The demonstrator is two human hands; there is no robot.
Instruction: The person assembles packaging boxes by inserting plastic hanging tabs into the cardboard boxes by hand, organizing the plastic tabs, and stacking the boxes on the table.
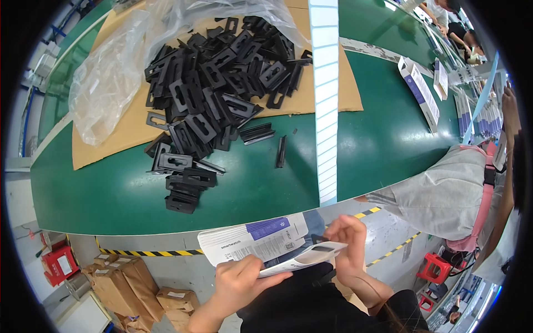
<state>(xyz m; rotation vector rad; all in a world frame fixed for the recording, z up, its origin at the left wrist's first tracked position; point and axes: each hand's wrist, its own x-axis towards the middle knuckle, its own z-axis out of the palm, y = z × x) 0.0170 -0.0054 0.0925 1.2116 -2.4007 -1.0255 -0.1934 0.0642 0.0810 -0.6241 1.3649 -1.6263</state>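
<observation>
My left hand (241, 280) grips a slim white carton (302, 260), its fingers closed along the near edge. At the carton's open right end, my right hand (351, 247) has its fingers curled in toward the opening; what they pinch, if anything, is hidden. A small dark piece (318, 239) shows beside those fingertips. Behind the held carton, a fanned stack of flat white and purple cartons (252, 238) lies below the table edge. A large heap of black slotted brackets (205, 89) covers the table beyond, with a few stacked near its front edge.
Cardboard (111, 127) and a clear plastic bag (108, 77) lie under and around the heap. A pale label strip (326, 100) crosses the green table (266, 194). A co-worker in grey (427, 191) stands at right, near more cartons (420, 94). Brown paper parcels (125, 283) stand on the floor.
</observation>
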